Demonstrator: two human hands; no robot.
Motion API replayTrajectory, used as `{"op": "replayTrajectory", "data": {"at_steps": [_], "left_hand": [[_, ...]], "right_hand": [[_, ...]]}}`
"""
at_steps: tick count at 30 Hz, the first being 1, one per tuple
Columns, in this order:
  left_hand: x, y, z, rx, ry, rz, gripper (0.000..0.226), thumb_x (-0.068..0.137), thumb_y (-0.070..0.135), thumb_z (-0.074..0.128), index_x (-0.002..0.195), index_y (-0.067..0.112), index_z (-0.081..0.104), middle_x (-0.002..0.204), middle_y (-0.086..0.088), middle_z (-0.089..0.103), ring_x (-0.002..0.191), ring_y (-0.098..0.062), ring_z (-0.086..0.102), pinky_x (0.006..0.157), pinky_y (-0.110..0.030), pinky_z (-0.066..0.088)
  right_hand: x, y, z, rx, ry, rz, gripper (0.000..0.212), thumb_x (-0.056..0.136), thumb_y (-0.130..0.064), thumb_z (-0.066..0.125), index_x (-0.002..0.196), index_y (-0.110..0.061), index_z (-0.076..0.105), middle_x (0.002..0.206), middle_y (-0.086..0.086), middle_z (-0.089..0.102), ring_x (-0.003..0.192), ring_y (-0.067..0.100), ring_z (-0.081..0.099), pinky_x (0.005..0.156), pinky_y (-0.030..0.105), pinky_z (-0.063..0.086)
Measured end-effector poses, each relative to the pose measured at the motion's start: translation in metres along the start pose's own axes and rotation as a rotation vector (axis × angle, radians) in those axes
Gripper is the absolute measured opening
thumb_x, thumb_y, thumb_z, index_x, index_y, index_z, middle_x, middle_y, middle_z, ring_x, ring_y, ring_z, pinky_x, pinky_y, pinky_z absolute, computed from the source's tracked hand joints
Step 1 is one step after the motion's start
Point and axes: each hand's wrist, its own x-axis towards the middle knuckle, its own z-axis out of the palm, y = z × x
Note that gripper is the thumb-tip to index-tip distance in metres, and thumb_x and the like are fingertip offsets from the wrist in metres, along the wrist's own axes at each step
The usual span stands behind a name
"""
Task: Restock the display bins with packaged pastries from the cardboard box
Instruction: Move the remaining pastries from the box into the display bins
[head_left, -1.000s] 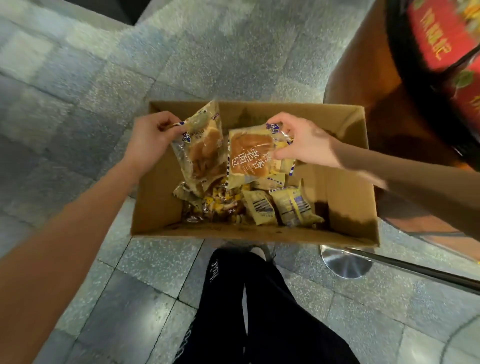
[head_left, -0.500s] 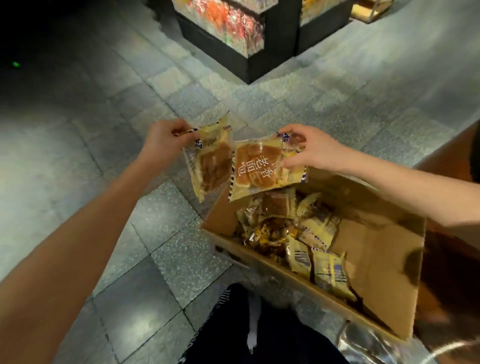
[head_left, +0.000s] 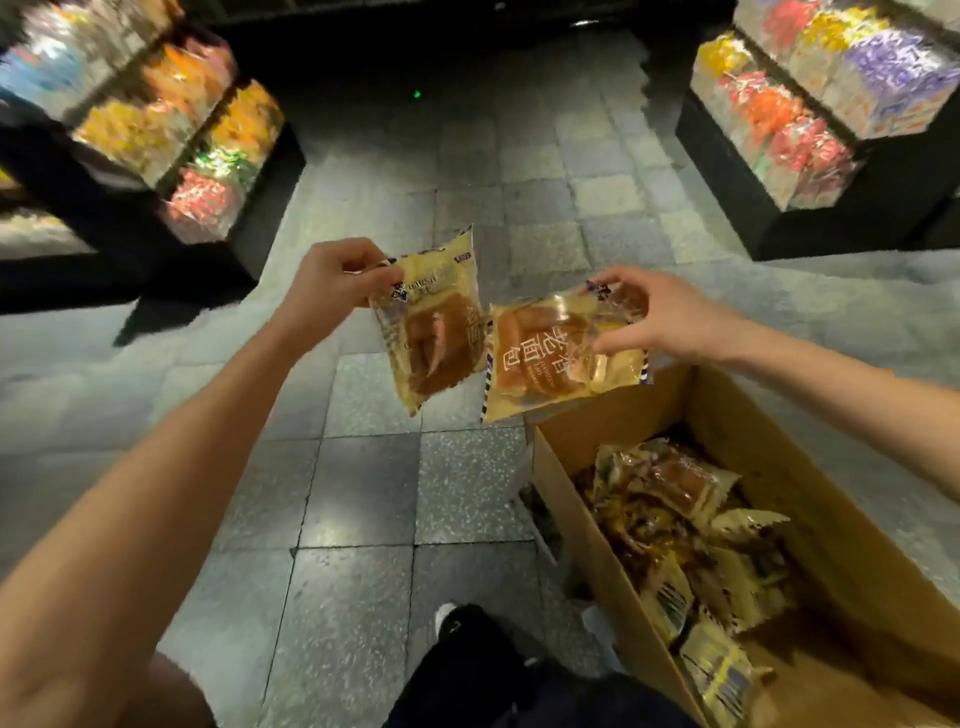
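My left hand (head_left: 332, 283) pinches the top corner of a yellow packaged pastry (head_left: 434, 327), which hangs over the tiled floor. My right hand (head_left: 660, 312) grips a second packaged pastry (head_left: 556, 353) with printed characters, held flat beside the first. Both packs are above and left of the open cardboard box (head_left: 810, 499), which sits on the floor at the lower right. Several more wrapped pastries (head_left: 685, 530) lie inside the box.
Display bins (head_left: 171, 124) of colourful wrapped goods stand on a black base at the upper left. More display bins (head_left: 810, 98) stand at the upper right. A grey tiled aisle (head_left: 467, 171) runs between them. My dark trouser leg and shoe (head_left: 467, 665) are at the bottom.
Both hands lifted the two pastry packs out of the box and carried them left of it. The view swung up, bringing the display bins on both sides into sight.
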Motion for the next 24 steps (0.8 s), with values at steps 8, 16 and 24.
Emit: {"op": "replayTrajectory", "data": {"at_steps": [8, 16, 24], "left_hand": [[-0.127, -0.052, -0.108, -0.077, 0.319, -0.229, 0.013, 0.089, 0.012, 0.069, 0.077, 0.011, 0.063, 0.068, 0.004, 0.064, 0.069, -0.009, 0.065, 0.075, -0.035, 0.059], [-0.293, -0.085, -0.180, -0.035, 0.537, -0.335, 0.012, 0.090, 0.010, 0.068, 0.080, 0.010, 0.062, 0.062, 0.011, 0.063, 0.064, -0.003, 0.061, 0.065, -0.022, 0.054], [-0.514, -0.106, -0.240, -0.026, 0.828, -0.537, 0.022, 0.087, 0.007, 0.070, 0.070, 0.019, 0.062, 0.062, 0.011, 0.063, 0.058, 0.003, 0.057, 0.056, -0.012, 0.044]], "right_hand": [[0.051, -0.086, 0.082, -0.024, -0.256, -0.204, 0.060, 0.072, -0.014, 0.083, 0.124, -0.025, 0.054, 0.116, 0.005, 0.063, 0.099, 0.018, 0.063, 0.082, 0.027, 0.051], [0.043, -0.187, 0.210, -0.031, -0.507, -0.402, 0.054, 0.074, -0.015, 0.081, 0.120, -0.029, 0.056, 0.114, 0.008, 0.062, 0.097, 0.024, 0.066, 0.085, 0.042, 0.058], [-0.036, -0.302, 0.359, -0.056, -0.719, -0.619, 0.044, 0.076, -0.012, 0.080, 0.107, -0.032, 0.056, 0.094, -0.003, 0.056, 0.078, 0.009, 0.058, 0.056, 0.013, 0.047]]}}
